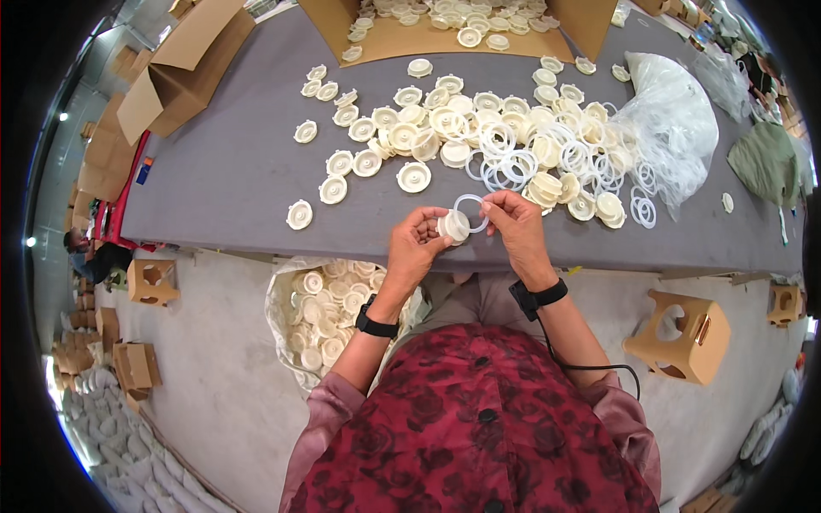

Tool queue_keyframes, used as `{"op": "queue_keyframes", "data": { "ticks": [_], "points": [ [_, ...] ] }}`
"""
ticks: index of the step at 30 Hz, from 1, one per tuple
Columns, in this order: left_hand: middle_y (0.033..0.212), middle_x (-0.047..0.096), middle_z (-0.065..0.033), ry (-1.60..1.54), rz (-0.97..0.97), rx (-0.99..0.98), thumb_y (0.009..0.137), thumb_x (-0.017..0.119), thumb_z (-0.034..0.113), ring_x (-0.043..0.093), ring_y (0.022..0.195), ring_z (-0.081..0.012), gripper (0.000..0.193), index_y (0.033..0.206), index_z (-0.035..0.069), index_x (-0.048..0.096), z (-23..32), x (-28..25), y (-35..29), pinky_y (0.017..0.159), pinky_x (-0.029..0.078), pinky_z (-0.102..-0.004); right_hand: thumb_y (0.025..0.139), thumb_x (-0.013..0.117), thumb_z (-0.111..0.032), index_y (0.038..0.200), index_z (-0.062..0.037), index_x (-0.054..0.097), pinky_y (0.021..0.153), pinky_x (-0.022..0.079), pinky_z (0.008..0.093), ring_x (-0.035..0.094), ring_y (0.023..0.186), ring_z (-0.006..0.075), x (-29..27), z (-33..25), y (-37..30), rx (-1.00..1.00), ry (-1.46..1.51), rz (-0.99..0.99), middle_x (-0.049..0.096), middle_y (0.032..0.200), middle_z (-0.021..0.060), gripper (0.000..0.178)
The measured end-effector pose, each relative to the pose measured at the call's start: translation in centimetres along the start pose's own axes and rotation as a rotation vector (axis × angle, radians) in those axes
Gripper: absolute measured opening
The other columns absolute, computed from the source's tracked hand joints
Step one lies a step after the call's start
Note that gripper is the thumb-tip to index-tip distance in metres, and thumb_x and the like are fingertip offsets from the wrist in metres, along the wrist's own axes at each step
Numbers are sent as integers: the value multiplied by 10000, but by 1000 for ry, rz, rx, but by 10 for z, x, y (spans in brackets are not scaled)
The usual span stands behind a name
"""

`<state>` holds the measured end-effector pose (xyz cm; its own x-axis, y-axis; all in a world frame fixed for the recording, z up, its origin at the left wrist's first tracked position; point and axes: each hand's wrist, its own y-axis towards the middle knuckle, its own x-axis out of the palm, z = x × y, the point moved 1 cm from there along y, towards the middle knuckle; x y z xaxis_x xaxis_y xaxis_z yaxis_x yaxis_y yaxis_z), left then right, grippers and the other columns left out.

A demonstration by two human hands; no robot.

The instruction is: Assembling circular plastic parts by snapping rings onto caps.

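Near the table's front edge my left hand (416, 245) grips a cream plastic cap (453, 225) between thumb and fingers. Beside it, my right hand (516, 229) pinches a translucent sealing ring (469, 203), which overlaps the cap's upper right edge. Whether the ring touches the cap, I cannot tell. Just beyond my hands lies a loose heap of similar cream caps (414, 177). Several clear rings (516, 167) are scattered over the heap's right part, close to my right hand.
A grey-topped table (231, 162) spans the view. At its back an open cardboard box (410, 49) holds more caps. A clear plastic bag (671, 128) lies on the right. Below the edge, a white sack (280, 329) of caps stands by my left arm; a tan stool (682, 338) stands right.
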<state>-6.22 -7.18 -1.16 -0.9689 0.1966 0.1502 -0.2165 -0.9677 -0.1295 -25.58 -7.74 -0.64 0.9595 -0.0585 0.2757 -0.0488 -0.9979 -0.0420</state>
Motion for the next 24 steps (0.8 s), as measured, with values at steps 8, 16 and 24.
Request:
{"op": "queue_keyframes", "data": {
  "ticks": [8, 16, 24],
  "points": [
    [1037, 695, -62, -112, -1, 11, 890, 628, -50, 652, 933, -107, 269, 1156, -14, 626, 2, 1, -4, 841, 523, -249, 921, 663, -118, 940, -1, 684, 566, 448, 199, 545, 634, 34, 9, 9, -11, 34, -164, -92, 637, 743, -16, 121],
    [935, 679, -33, -126, 59, 6, 916, 642, 18, 626, 834, -76, 227, 1140, -6, 617, -2, 2, -6, 770, 505, -222, 896, 660, -98, 922, 19, 684, 590, 475, 243, 582, 655, 65, 12, 16, -11, -39, -329, -34, 662, 738, 19, 122],
    [941, 674, -30, -199, -65, -4, 899, 635, -28, 632, 836, -79, 344, 1228, -3, 538, -5, -4, -6, 767, 504, -214, 883, 669, -93, 905, 37, 676, 603, 489, 263, 593, 655, 78, 10, 19, -6, -124, -409, -26, 673, 734, 69, 132]
  ]
}}
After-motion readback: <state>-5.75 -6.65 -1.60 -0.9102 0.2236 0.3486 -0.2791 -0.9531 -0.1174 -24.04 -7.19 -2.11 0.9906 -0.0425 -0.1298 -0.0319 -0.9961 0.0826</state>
